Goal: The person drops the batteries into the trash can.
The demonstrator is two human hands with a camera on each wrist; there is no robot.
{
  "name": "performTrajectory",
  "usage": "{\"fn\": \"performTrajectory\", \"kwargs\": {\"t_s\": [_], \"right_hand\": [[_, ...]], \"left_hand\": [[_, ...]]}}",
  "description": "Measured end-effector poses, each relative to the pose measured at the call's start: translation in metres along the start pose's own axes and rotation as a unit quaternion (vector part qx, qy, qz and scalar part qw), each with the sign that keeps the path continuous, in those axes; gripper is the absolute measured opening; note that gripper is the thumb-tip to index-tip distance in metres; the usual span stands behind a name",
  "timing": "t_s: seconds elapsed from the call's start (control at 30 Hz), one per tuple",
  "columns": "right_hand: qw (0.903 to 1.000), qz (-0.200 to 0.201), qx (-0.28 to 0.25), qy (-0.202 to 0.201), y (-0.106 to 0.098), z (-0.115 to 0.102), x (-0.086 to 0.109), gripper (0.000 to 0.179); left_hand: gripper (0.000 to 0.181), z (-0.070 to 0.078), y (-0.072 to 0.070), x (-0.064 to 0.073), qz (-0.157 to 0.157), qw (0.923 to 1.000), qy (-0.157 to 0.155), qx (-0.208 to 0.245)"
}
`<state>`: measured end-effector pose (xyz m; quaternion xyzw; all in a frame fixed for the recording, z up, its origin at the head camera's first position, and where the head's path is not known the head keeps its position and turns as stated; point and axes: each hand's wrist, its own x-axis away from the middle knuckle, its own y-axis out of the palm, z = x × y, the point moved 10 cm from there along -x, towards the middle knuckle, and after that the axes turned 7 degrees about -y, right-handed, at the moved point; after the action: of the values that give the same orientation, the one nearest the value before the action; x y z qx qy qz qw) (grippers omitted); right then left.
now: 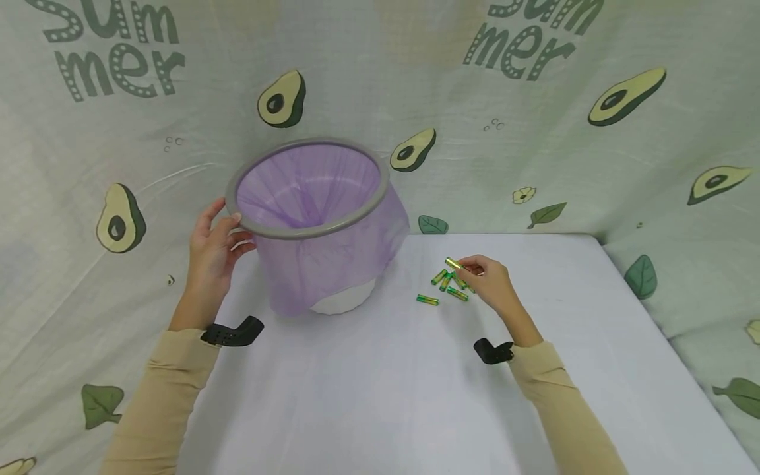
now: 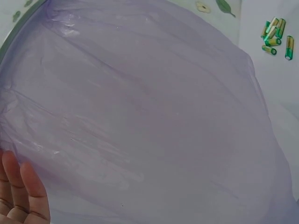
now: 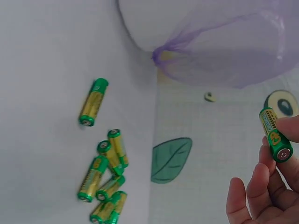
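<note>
A wastebasket (image 1: 305,232) with a grey rim and a purple liner bag (image 1: 332,264) pulled over its sides stands left of the middle in the head view. My left hand (image 1: 215,254) holds its rim at the left, thumb on top and the other fingers along the bag. Over the table to the right, my right hand (image 1: 489,280) pinches one green and gold battery (image 3: 275,135) between thumb and fingers. Below that hand several more batteries (image 3: 93,179) lie in a loose pile, with a single battery (image 1: 427,300) a little apart towards the wastebasket.
The white table (image 1: 368,396) reaches back to a hanging cloth (image 1: 344,59) printed with avocados and leaves. Close behind the wastebasket is that cloth. On each wrist sits a black camera mount (image 1: 233,332).
</note>
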<state>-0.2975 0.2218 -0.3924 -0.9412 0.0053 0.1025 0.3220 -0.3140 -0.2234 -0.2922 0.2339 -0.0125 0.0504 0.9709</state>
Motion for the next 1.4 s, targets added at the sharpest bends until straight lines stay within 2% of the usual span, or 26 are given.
{"fn": "performTrajectory", "kwargs": {"t_s": [0.33,0.57,0.87,1.2,1.4], "right_hand": [[0.9966,0.023,-0.003,-0.080,-0.021,-0.072,-0.012,0.027],[0.9901,0.040,-0.013,-0.134,-0.032,-0.120,-0.016,0.024],[0.9817,0.045,-0.037,-0.181,-0.031,-0.162,-0.022,0.021],[0.9651,0.065,-0.057,-0.247,-0.030,-0.210,-0.023,0.018],[0.9549,0.059,-0.075,-0.281,-0.022,-0.229,-0.026,0.019]], "left_hand": [[0.059,0.001,-0.001,0.002,0.004,1.0000,0.000,-0.006],[0.059,0.000,0.000,0.003,-0.004,1.0000,-0.001,0.004],[0.060,0.002,0.000,0.002,0.001,1.0000,0.001,-0.006],[0.063,0.000,0.001,0.002,-0.001,1.0000,-0.001,-0.009],[0.063,0.001,0.001,0.001,-0.002,1.0000,-0.001,-0.006]]}}
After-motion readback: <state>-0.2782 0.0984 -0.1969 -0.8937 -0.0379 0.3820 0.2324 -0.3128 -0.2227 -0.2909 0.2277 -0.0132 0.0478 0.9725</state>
